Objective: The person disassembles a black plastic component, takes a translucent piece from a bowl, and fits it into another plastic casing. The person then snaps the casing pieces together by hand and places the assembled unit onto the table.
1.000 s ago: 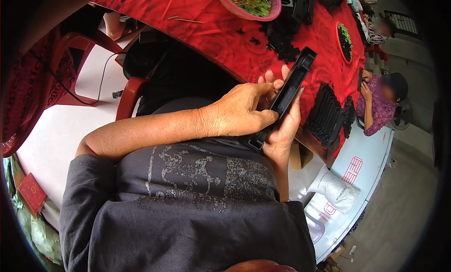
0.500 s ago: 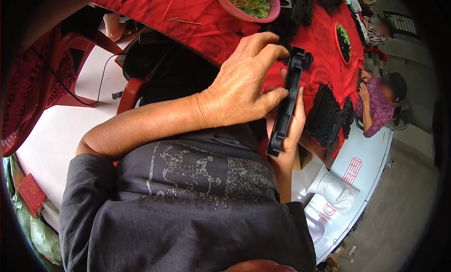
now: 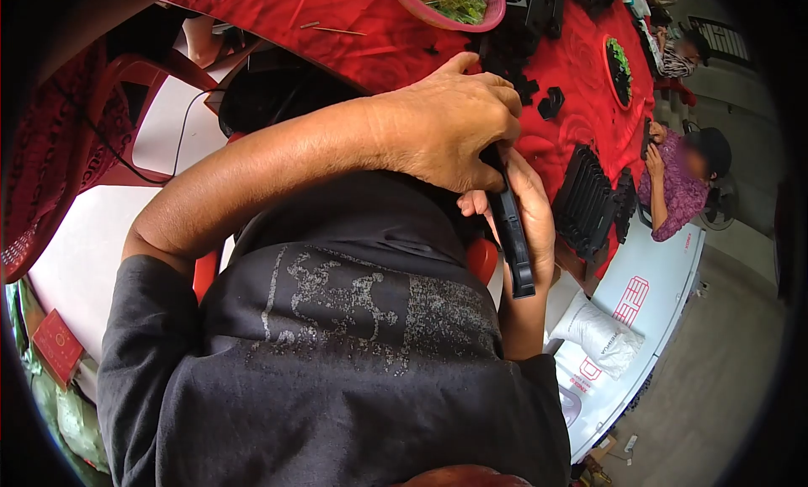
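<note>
A long, narrow black part [image 3: 515, 243] is held upright at a slant in front of the dark shirt. My right hand [image 3: 532, 213] wraps around it from the right, fingers behind it. My left hand [image 3: 459, 125] reaches across from the left, back of the hand up, with thumb and fingers closed on the part's upper end. The fingers hide that end. Just beyond, on the red cloth, lies a small black ring-like piece [image 3: 551, 103]. Several similar long black parts [image 3: 584, 202] are stacked in a row to the right of my right hand.
The red-covered table [image 3: 404, 56] holds a pink basket [image 3: 498, 15] of yellow-green pieces, black parts [image 3: 539, 15] and a tray [image 3: 619, 73] with green bits. A person in purple [image 3: 680, 188] sits at right. A white package [image 3: 596, 335] lies on a white board [image 3: 673, 276].
My left hand has closed from spread fingers onto the part's upper end. The part has moved down slightly and turned, and my right hand has shifted with it.
</note>
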